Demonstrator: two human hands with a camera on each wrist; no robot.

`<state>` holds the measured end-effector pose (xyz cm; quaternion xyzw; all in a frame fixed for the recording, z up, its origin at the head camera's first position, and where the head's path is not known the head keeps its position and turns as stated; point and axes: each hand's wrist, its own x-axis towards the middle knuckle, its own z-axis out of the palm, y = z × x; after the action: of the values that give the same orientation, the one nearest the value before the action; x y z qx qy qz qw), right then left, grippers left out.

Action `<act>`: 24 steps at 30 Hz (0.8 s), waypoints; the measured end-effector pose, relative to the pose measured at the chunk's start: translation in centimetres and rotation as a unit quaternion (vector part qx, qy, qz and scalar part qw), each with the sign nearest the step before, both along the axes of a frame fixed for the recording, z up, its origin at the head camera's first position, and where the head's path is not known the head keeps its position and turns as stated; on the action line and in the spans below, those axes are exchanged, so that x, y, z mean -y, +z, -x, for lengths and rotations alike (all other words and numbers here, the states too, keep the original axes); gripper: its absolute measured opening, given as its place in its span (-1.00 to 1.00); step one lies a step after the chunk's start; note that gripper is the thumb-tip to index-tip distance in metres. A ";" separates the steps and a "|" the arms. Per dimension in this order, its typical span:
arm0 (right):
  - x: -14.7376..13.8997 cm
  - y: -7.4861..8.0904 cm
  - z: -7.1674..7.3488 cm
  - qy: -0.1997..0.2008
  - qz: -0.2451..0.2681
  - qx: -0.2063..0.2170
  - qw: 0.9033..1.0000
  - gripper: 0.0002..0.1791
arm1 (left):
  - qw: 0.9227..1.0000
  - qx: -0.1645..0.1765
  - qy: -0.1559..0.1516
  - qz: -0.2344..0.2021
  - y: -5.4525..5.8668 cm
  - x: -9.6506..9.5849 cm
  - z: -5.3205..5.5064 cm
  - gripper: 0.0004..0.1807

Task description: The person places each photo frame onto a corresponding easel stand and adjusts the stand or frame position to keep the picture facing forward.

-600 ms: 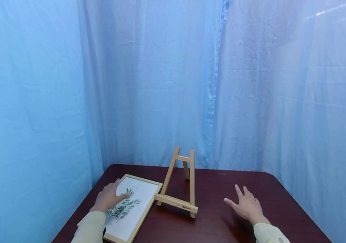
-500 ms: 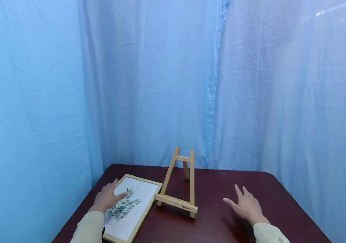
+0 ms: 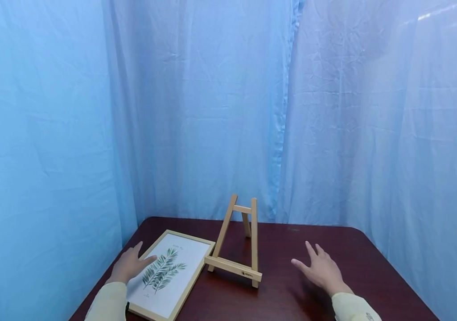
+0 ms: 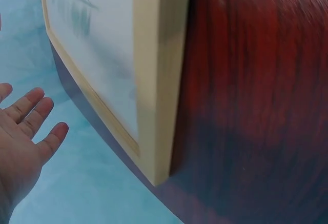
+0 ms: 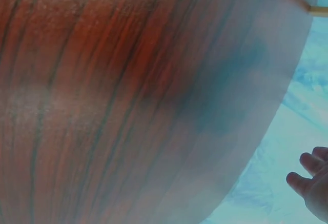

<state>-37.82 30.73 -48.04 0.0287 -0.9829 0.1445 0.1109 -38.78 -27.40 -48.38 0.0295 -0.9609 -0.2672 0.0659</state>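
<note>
A picture frame (image 3: 190, 288) with a light wood border and a green leaf print lies flat on the dark red table, left of centre. My left hand (image 3: 129, 264) is at its left edge, fingers spread, the thumb overlapping the picture in the head view. In the left wrist view the fingers of that hand (image 4: 25, 142) stand apart from the frame's border (image 4: 159, 80). A small wooden easel (image 3: 254, 240) stands upright just right of the frame. My right hand (image 3: 323, 269), fingers spread and holding nothing, hovers over the table to the right of the easel.
The dark red table (image 3: 276, 298) has rounded far corners. Blue curtains (image 3: 212, 111) hang behind it and along both sides. The easel's front ledge (image 3: 232, 267) sits close to the frame's right edge.
My left hand has moved left, from over the picture to its left edge. The right hand has shifted slightly left and away from me. Frame and easel stay in place.
</note>
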 end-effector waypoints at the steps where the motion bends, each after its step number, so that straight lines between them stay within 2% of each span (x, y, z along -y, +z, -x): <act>1: 0.1 0.1 0.0 0.002 -0.001 -0.003 1.000 0.22 | 1.000 0.003 0.004 -0.002 0.0 0.2 -0.1 0.13; 4: 0.3 0.3 0.1 0.006 -0.005 -0.015 1.000 0.20 | 1.000 0.010 0.014 -0.001 -0.1 0.7 -0.3 0.12; 12: 1.4 1.2 0.1 0.018 -0.011 -0.026 0.999 0.15 | 0.999 0.025 0.027 0.008 -1.4 2.5 -0.5 0.08; 24: 3.9 2.4 -0.2 0.038 0.000 -0.028 0.999 0.12 | 0.999 0.031 0.024 0.004 -2.1 3.6 -1.4 0.13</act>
<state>-37.66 26.85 -45.67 0.0697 -0.9776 0.1477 0.1330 -37.36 -31.02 -50.48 0.0611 -0.9625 -0.2610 0.0422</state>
